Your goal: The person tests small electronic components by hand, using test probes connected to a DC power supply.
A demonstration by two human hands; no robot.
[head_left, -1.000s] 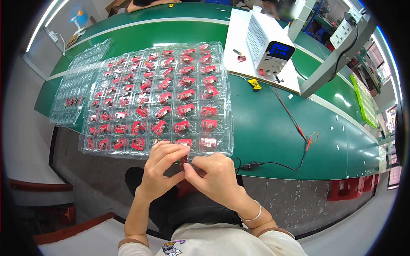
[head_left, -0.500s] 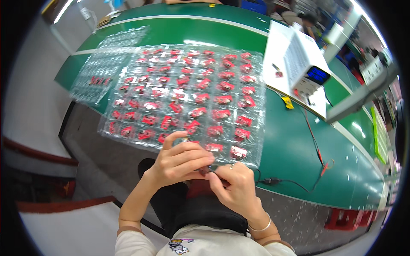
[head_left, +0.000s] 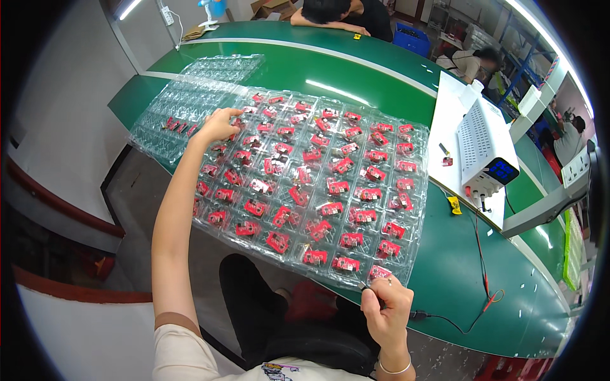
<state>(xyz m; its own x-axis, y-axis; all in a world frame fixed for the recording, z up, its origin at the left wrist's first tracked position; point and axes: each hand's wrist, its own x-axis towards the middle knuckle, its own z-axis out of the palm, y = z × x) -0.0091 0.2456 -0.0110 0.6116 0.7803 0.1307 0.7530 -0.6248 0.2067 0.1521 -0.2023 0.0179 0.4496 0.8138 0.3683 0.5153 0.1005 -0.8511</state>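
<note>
A clear plastic blister tray (head_left: pixel 416 254) lies on the green table, its pockets holding several small red circuit boards (head_left: pixel 311 257). My left arm reaches out to the tray's far left part. There my left hand (head_left: pixel 219 125) has its fingers closed around a red circuit board (head_left: pixel 236 122) at a pocket; the fingertips partly cover it. Low over the tray's near right corner, my right hand (head_left: pixel 389 305) grips a black cable plug (head_left: pixel 364 287) between thumb and curled fingers. The plug's tip points left, beside a red board in the corner pocket.
A second clear tray (head_left: pixel 159 105) with a few red boards overlaps at the left. At the right, a white power supply (head_left: pixel 486 143) with a lit display stands on a white board (head_left: pixel 438 117). Red and black leads (head_left: pixel 486 279) cross the table. Across it, a person (head_left: pixel 356 16) leans on their arms.
My left hand has left the right hand and reached to the tray's far left. My right hand has shifted right and down, still gripping the plug. The view has shifted too.
</note>
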